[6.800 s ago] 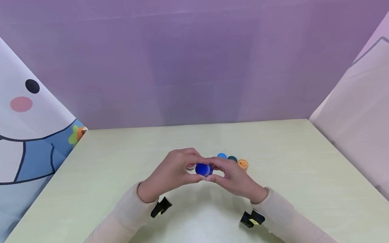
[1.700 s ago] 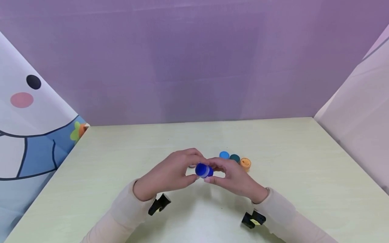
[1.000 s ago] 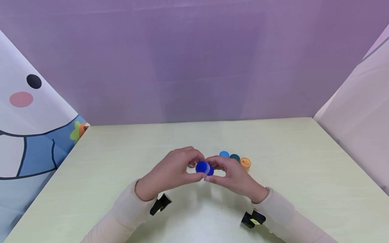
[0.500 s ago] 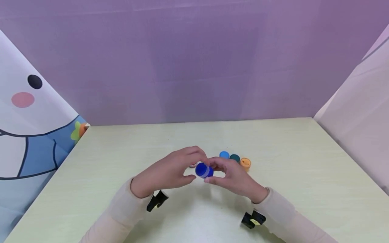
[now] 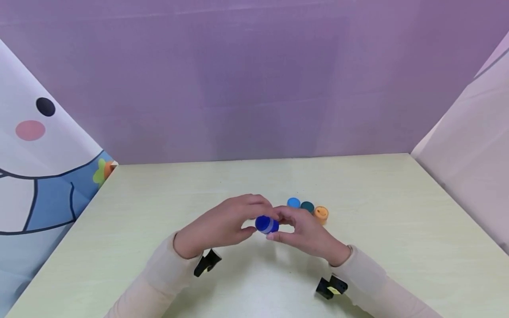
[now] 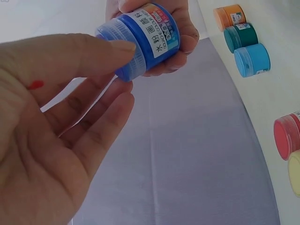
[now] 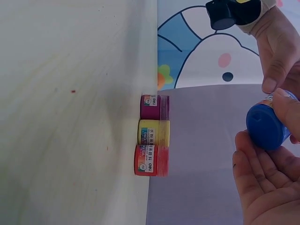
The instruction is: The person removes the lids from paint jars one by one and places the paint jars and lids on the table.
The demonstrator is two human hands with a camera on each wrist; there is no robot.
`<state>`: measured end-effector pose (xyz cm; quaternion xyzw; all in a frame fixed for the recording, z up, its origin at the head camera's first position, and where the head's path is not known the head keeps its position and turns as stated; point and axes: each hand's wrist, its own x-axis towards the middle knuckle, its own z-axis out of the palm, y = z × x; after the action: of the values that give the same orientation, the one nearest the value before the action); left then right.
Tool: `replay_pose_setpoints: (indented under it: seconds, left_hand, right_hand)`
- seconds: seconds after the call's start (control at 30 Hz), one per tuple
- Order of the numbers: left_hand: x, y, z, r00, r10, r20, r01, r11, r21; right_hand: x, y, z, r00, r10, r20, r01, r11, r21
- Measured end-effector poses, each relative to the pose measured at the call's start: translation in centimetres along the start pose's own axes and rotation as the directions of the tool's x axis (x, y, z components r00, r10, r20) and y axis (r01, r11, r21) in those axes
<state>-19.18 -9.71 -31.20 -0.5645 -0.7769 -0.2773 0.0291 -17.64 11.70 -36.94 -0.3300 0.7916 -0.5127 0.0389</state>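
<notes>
My right hand (image 5: 308,232) grips the body of a small blue paint jar (image 5: 273,225), held tilted above the table with its lid towards the left. In the left wrist view the jar's label faces the camera, and its clear-rimmed blue lid (image 6: 139,64) sits on it. My left hand (image 5: 228,225) is at that lid, thumb across one side and fingertips at the other. The right wrist view shows the jar's round blue base (image 7: 263,127), with the right thumb on its side and fingers beneath.
Orange (image 5: 321,214), dark green (image 5: 307,206) and light blue (image 5: 294,202) paint jars stand behind my right hand. Purple (image 7: 150,108), yellow (image 7: 148,132) and red (image 7: 146,160) jars stand in a row, mostly hidden by my left hand in the head view.
Both hands stay at the blue jar throughout. My left fingers and thumb shift around its lid, the thumb drawing off and coming back close. My right hand keeps its hold.
</notes>
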Motion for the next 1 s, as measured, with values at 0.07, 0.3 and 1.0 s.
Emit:
replay_pose_setpoints:
  seconds: [0.07, 0.3, 1.0]
  left_hand:
    - [-0.05, 0.07, 0.01, 1.0, -0.012, 0.002, 0.011, 1.0, 0.016]
    - [-0.08, 0.24, 0.02, 0.998, -0.065, 0.008, 0.065, 0.997, 0.038]
    - [0.12, 0.89, 0.34, 0.928, -0.371, -0.037, 0.373, 0.92, 0.12]
  right_hand:
    - [0.0, 0.21, -0.01, 1.0, -0.008, 0.004, 0.008, 1.0, 0.003]
    - [-0.02, 0.12, -0.07, 1.0, -0.008, 0.0, 0.008, 1.0, -0.004]
    - [0.1, 0.12, 0.19, 1.0, 0.001, -0.005, -0.001, 1.0, -0.004]
